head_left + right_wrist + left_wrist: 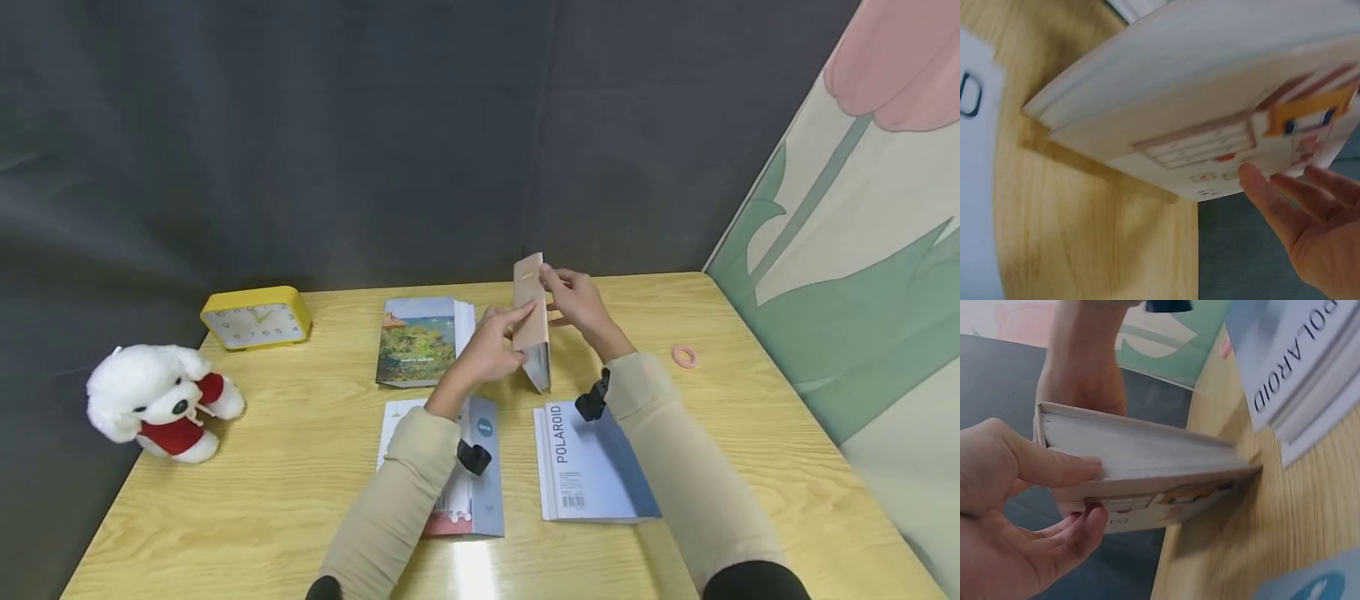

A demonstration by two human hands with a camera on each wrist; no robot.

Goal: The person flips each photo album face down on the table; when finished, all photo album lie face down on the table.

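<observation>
A pale pink album (529, 312) stands on edge near the back of the table, with a house-like illustration on its cover (1210, 147) in the right wrist view. Its pages fan apart slightly in the left wrist view. My left hand (491, 346) pinches the album, thumb over the page edges (1166, 450) and fingers against the illustrated cover. From the other side, my right hand (576, 304) rests extended fingertips (1254, 178) on the cover near its edge. In the head view the album partly hides those fingers.
A landscape-covered album (416, 342) lies left of the hands. Nearer are a blue-grey album (487, 483), partly under my left forearm, and a blue POLAROID album (600, 475). A yellow clock (255, 318), white plush dog (161, 400) and pink ring (683, 357) sit farther out.
</observation>
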